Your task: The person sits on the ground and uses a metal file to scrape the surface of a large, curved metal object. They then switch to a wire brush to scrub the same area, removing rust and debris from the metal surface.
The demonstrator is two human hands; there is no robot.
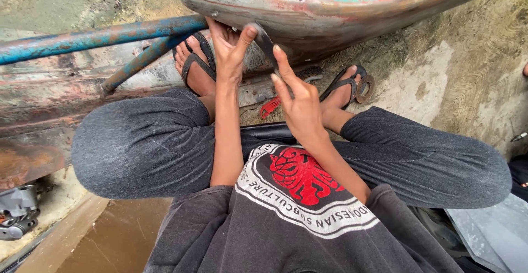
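I squat in front of a rusty, paint-worn metal body panel (286,3) with small holes along its curved edge. My left hand (228,44) reaches up under that edge, thumb out, touching the metal. My right hand (297,99) sits just below and to the right, fingers raised around a dark flat metal tool (265,41) that runs up to the panel. How firmly that hand grips the tool is hard to tell. A rusty blue tube frame (99,36) runs off to the left from the panel.
My feet in black sandals (344,83) rest on the dirty concrete floor (467,75). A small red tool (269,108) and a rusty ring (366,88) lie by the feet. A grey metal engine part (16,212) sits at lower left.
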